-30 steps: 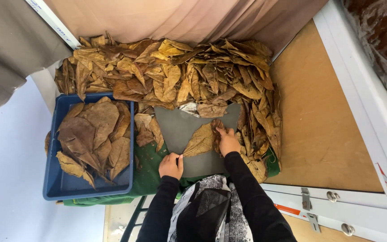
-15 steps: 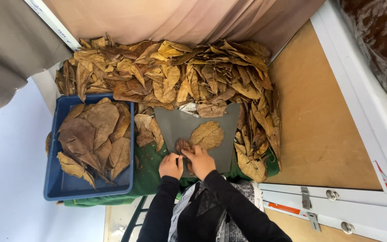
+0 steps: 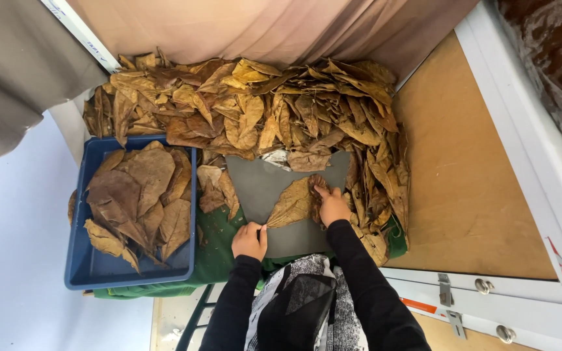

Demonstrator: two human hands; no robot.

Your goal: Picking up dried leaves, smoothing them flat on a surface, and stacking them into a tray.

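Observation:
A dry brown leaf lies on a grey mat in front of me. My left hand pinches the leaf's near tip against the mat. My right hand presses flat on the leaf's far right part, fingers spread over a darker curled bit. Both arms wear black sleeves.
A large heap of dry leaves wraps around the back and right of the mat. A blue plastic tray on the left holds several flattened leaves. Green cloth lies under the mat. A brown board is on the right.
My right hand moved from beside the left hand back out to the right, spreading the leaf across the mat. The left hand stayed near the mat's front edge.

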